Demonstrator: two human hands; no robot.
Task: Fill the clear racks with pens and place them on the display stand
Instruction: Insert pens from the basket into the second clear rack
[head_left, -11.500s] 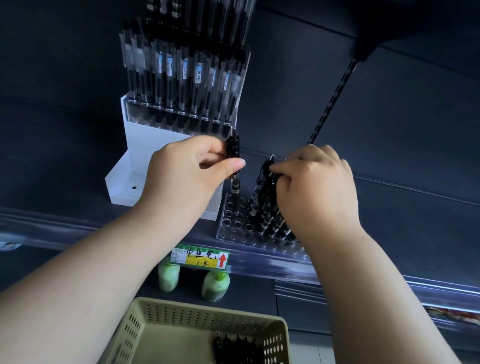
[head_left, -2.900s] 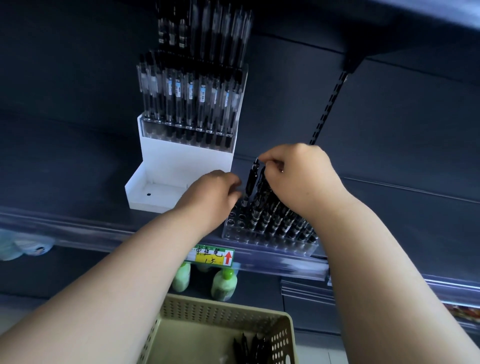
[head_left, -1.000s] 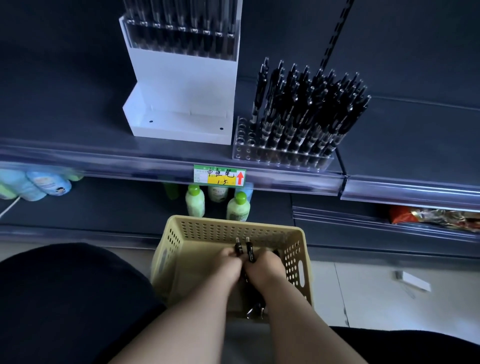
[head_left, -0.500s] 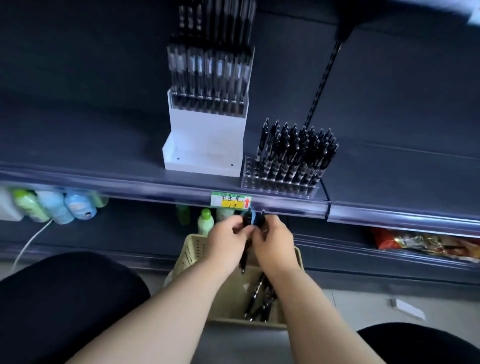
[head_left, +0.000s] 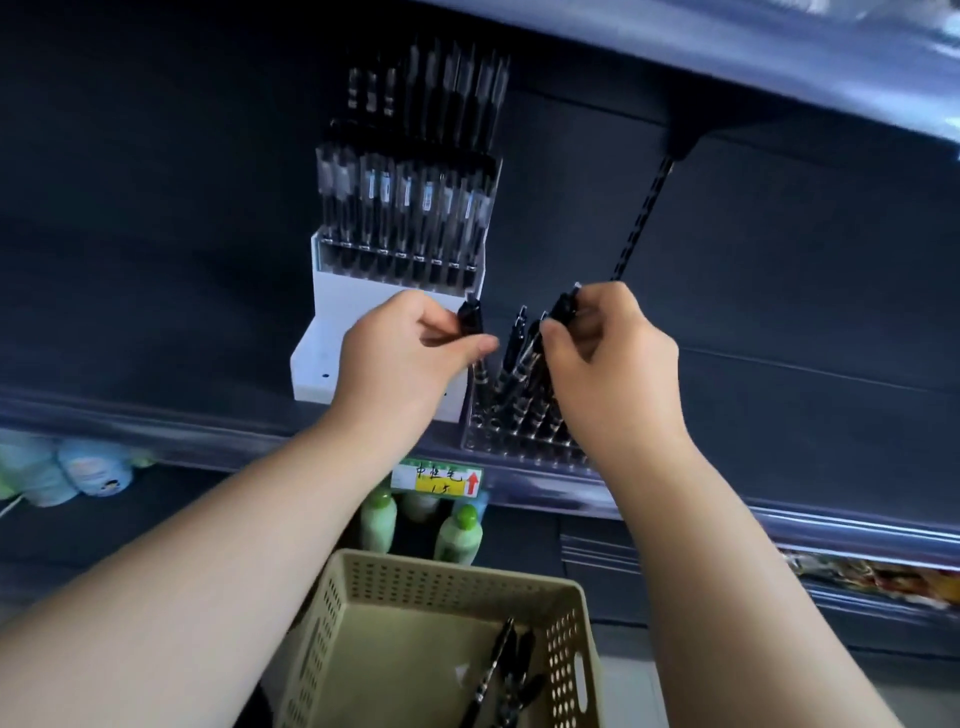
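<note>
Shelving (head_left: 208, 431) carries the white display stand (head_left: 332, 332), lower step bare; the beige basket (head_left: 447, 577) sits below. The clear rack (head_left: 498, 447), partly filled, stands at the shelf lip just right of the stand. The left hand (head_left: 405, 358) pinches one pen (head_left: 470, 322), the right hand (head_left: 613, 364) another pen (head_left: 563, 306), both above the rack.

Shelf (head_left: 779, 415): dark, with a clear plastic strip along the front edge.
Price label (head_left: 436, 479): green and yellow, with handwritten signs and a red arrow pointing up; it sits in the strip.
Bottles (head_left: 457, 535): pale green with green caps, upright on the lower level, just under the label.
Pastel bottles (head_left: 93, 467): blue and green, lying at the far left, blurred.
Packets (head_left: 872, 574): colourful, at the lower right.
Slotted rail (head_left: 641, 218): black, on the back wall.
Basket (head_left: 441, 577): beige, with perforated walls, at the bottom.
</note>
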